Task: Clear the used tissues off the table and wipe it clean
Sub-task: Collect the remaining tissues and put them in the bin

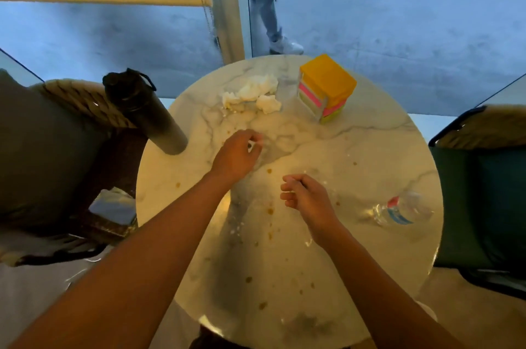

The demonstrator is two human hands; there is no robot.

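Observation:
Crumpled white used tissues (252,94) lie in a heap at the far side of the round marble table (370,149). Brown spots and crumbs dot the tabletop from the middle down to the near edge. My left hand (236,156) hovers over the table's middle, short of the tissues, with its fingers loosely curled; a small pale bit shows at its fingertips, too small to tell what it is. Nearer to me, my right hand (306,196) hangs above the table, fingers loosely curled and holding nothing.
A dark water flask (145,112) stands at the table's left edge. A stack of coloured sticky notes (326,88) sits at the far right. A clear plastic bottle (401,209) lies on its side at the right. Chairs flank the table on both sides.

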